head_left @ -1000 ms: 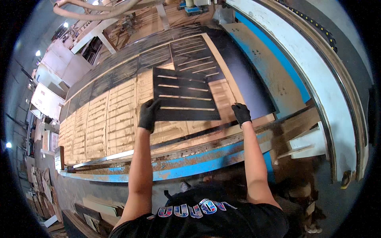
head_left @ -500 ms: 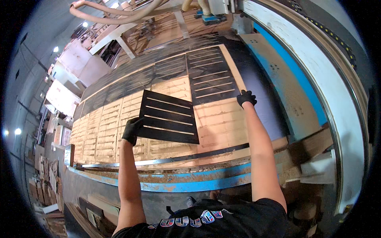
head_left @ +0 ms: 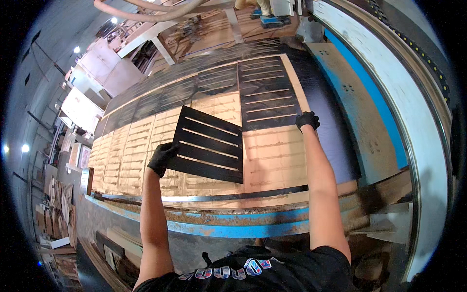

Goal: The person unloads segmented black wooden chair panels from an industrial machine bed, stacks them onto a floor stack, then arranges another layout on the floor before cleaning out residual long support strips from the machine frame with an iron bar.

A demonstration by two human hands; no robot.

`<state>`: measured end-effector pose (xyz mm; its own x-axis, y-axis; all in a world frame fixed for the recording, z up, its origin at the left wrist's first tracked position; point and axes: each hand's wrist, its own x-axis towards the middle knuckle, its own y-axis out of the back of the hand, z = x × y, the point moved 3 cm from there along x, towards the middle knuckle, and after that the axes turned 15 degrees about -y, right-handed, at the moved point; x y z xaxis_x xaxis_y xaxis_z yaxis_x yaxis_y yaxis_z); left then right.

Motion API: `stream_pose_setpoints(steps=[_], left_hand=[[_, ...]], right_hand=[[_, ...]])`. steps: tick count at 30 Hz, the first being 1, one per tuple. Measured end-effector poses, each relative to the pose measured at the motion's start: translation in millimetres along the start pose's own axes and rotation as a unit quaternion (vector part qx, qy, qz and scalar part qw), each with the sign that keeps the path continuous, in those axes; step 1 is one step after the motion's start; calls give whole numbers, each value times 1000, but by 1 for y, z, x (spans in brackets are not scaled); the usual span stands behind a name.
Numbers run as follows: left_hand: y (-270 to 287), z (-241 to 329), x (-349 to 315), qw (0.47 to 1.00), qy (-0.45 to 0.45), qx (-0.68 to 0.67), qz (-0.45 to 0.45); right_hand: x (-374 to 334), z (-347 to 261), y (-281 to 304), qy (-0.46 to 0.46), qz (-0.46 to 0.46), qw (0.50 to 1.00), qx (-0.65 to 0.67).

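My left hand (head_left: 163, 158), in a black glove, grips the left edge of a black slotted panel (head_left: 209, 148). The panel is held tilted above the tan board and has several long parallel slots. My right hand (head_left: 307, 121), also gloved in black, is at the near right corner of another slotted panel (head_left: 268, 90) that lies flat. Its fingers look curled, and what they hold, if anything, is hidden. A pale strip (head_left: 296, 82) runs along that panel's right side up to this hand.
Under the panels lies a tan grooved board (head_left: 272, 155), with more dusty black slotted panels (head_left: 177, 97) farther left. A blue machine edge (head_left: 233, 230) runs along the near side. At the right stands a long white machine beam (head_left: 389, 87). Hoses (head_left: 146, 18) hang at the back.
My view has shifted slightly, so the bed appears farther right. The lifted panel stays in my left hand and has turned slightly clockwise. My right hand remains by the flat panel's corner, its fingers more curled.
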<state>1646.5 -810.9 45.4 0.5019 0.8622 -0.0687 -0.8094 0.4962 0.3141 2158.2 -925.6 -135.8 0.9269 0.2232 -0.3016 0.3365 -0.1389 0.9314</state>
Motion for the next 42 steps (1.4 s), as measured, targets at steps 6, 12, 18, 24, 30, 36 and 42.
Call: stream_pose_setpoints(steps=[6, 12, 18, 24, 30, 36, 42], left_hand=[[-22, 0, 4, 1000, -4, 7, -23], [-8, -3, 0, 999, -22, -29, 20], [-2, 18, -23, 999, -43, -23, 1], [-15, -6, -31, 999, -18, -32, -13], [33, -25, -66, 987, -94, -110, 65], [111, -99, -132, 950, -142, -194, 198], [183, -184, -218, 900, -144, -275, 307]], right_hand=[[72, 25, -19, 11, -48, 949, 310], [41, -29, 12, 74, 100, 896, 426], [-51, -11, 118, 234, 123, 855, 446], [-55, 29, 129, 163, 178, 908, 343], [-94, 62, 138, 170, 175, 884, 399], [-160, 94, 103, 178, -36, 668, 722], [-325, 60, 34, 215, -209, 541, 786]])
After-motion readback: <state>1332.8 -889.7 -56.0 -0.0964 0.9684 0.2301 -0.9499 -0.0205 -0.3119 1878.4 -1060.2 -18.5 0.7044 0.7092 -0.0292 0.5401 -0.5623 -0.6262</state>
